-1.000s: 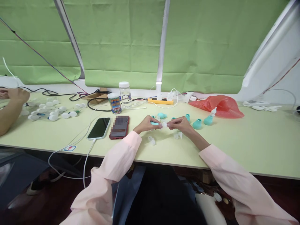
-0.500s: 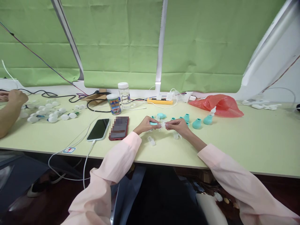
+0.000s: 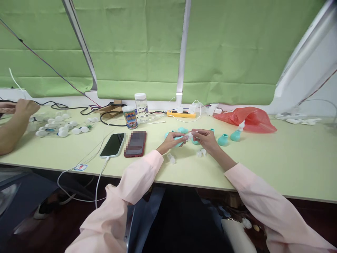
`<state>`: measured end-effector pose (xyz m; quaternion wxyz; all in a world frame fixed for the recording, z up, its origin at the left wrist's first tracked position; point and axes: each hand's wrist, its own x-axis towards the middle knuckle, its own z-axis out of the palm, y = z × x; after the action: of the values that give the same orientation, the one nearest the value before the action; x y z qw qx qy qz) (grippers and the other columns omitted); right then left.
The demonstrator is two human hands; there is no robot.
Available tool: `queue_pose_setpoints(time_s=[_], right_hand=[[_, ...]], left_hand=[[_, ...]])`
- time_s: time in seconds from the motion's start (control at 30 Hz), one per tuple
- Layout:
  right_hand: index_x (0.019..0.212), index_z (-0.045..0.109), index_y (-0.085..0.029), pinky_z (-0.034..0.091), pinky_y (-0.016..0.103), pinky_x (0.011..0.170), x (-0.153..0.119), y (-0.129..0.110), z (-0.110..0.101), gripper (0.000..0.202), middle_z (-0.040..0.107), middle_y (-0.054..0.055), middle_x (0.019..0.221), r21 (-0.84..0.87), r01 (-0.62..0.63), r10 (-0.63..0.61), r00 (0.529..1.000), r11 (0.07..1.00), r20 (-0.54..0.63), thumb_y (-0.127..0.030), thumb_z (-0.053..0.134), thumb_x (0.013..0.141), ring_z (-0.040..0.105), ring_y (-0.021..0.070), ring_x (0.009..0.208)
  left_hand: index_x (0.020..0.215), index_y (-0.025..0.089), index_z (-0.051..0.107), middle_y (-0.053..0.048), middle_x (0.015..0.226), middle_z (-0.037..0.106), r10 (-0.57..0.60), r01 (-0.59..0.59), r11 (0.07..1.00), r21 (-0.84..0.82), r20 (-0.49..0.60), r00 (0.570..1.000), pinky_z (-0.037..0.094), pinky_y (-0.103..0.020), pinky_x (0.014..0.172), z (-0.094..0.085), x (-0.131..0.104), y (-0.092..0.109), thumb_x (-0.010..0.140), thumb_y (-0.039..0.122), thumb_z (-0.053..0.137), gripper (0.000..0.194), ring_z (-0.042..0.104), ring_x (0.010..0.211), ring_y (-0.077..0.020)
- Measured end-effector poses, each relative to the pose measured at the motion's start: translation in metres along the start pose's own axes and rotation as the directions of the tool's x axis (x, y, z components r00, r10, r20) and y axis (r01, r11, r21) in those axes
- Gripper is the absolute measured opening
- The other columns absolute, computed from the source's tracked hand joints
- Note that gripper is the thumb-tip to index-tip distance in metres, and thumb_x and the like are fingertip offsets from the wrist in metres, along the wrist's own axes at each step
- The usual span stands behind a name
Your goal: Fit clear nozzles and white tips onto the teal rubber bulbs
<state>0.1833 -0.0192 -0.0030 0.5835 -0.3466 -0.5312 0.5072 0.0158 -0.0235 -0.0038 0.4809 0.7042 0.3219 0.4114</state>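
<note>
Tabletop (image 3: pixel 284 161), teal bulb (image 3: pixel 179 144) half-hidden in left hand (image 3: pixel 170 141)

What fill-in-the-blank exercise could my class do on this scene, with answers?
The left hand holds a teal bulb, and the small piece pinched by the right hand is coloured ____.
The plastic bag on the table is coloured ____.
The phone with the plugged-in cable lies to the ____ of the red-edged phone.

Missing words: white; red; left.
</note>
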Motion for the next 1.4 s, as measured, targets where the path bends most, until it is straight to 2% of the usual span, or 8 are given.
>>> queue_pose_setpoints(time_s=[0.3, 0.43, 0.57, 0.73, 0.93, 1.1, 1.27, 1.4], right_hand=[[0.067, 0.066, -0.018, 0.039, 0.025, 0.042, 0.012, -0.029, -0.025, 0.017, 0.063, 0.002, 0.061, -0.142, 0.275, -0.292, 0.95, 0.951, -0.11, -0.033, 0.066, 0.058, 0.048, 0.0094, 0.045], [0.071, 0.062, -0.021, 0.041, 0.028, 0.047, 0.028, -0.045, -0.059, 0.015, 0.062, 0.002, 0.068, -0.197, 0.476, -0.515, 0.773, 0.857, -0.37, -0.034, 0.06, 0.066, 0.05, 0.0114, 0.051], [0.086, 0.059, -0.019, 0.042, 0.038, 0.064, 0.036, -0.051, -0.09, 0.026, 0.061, 0.006, 0.079, -0.549, 0.479, -0.723, 0.544, 0.685, -0.427, -0.04, 0.048, 0.074, 0.054, 0.0187, 0.067], [0.087, 0.062, -0.012, 0.039, 0.035, 0.067, 0.047, -0.032, -0.117, 0.034, 0.063, 0.012, 0.083, -0.86, 0.131, -0.732, 0.597, 0.493, -0.329, -0.039, 0.044, 0.075, 0.055, 0.0211, 0.071], [0.081, 0.064, -0.008, 0.035, 0.037, 0.072, 0.064, -0.011, -0.133, 0.032, 0.063, 0.013, 0.073, -0.955, -0.166, -0.606, 0.743, 0.247, -0.285, -0.032, 0.044, 0.073, 0.054, 0.0226, 0.072], [0.084, 0.063, -0.008, 0.035, 0.038, 0.073, 0.064, -0.008, -0.131, 0.032, 0.061, 0.014, 0.08, -0.935, -0.259, -0.507, 0.788, 0.241, -0.349, -0.033, 0.046, 0.071, 0.051, 0.0241, 0.079], [0.096, 0.06, -0.014, 0.038, 0.04, 0.067, 0.059, -0.013, -0.123, 0.038, 0.06, 0.011, 0.081, -0.912, -0.316, -0.512, 0.755, 0.263, -0.409, -0.036, 0.051, 0.066, 0.051, 0.0266, 0.079], [0.109, 0.05, -0.014, 0.04, 0.036, 0.061, 0.048, -0.02, -0.106, 0.045, 0.049, 0.015, 0.103, -0.955, -0.226, -0.734, 0.612, 0.193, -0.293, -0.035, 0.047, 0.07, 0.052, 0.0236, 0.077]], left_hand=[[0.098, 0.013, 0.06, -0.007, 0.09, 0.06, 0.058, -0.051, 0.993, 0.107, -0.06, 0.997, 0.04, -0.022, 0.066, -0.004, 0.003, -0.002, 0.074, 0.046, 0.043, 0.045, 0.052, 0.078, -0.0125], [0.09, 0.013, 0.061, -0.006, 0.084, 0.061, 0.15, -0.081, 0.917, 0.391, -0.147, 0.978, 0.039, -0.022, 0.066, -0.008, 0.005, -0.006, 0.078, 0.041, 0.037, 0.039, 0.052, 0.072, -0.0119], [0.077, 0.014, 0.063, -0.007, 0.07, 0.06, 0.175, -0.01, 0.602, 0.798, -0.119, 0.977, 0.036, -0.025, 0.062, -0.012, 0.003, -0.004, 0.075, 0.029, 0.04, 0.028, 0.052, 0.068, -0.0158], [0.077, 0.016, 0.063, -0.009, 0.075, 0.062, 0.045, 0.063, 0.312, 0.948, -0.081, 0.996, 0.036, -0.026, 0.059, -0.02, 0.001, -0.001, 0.07, 0.017, 0.039, 0.025, 0.055, 0.071, -0.0193], [0.086, 0.021, 0.061, -0.006, 0.087, 0.062, -0.029, 0.088, 0.199, 0.976, -0.084, 0.996, 0.039, -0.027, 0.064, -0.028, 0.001, 0.0, 0.07, 0.016, 0.038, 0.028, 0.056, 0.08, -0.0191], [0.086, 0.021, 0.061, -0.007, 0.086, 0.061, -0.106, 0.148, 0.111, 0.983, -0.137, 0.985, 0.041, -0.029, 0.065, -0.03, -0.001, -0.001, 0.072, 0.022, 0.037, 0.028, 0.057, 0.079, -0.0201], [0.087, 0.02, 0.061, -0.009, 0.082, 0.06, -0.148, 0.106, 0.092, 0.99, -0.092, 0.985, 0.042, -0.03, 0.062, -0.027, -0.002, -0.003, 0.074, 0.029, 0.037, 0.029, 0.057, 0.077, -0.0224], [0.091, 0.022, 0.06, -0.008, 0.087, 0.06, -0.12, 0.133, 0.086, 0.987, -0.122, 0.985, 0.042, -0.03, 0.063, -0.029, 0.0, -0.005, 0.075, 0.024, 0.036, 0.028, 0.057, 0.079, -0.0219]])
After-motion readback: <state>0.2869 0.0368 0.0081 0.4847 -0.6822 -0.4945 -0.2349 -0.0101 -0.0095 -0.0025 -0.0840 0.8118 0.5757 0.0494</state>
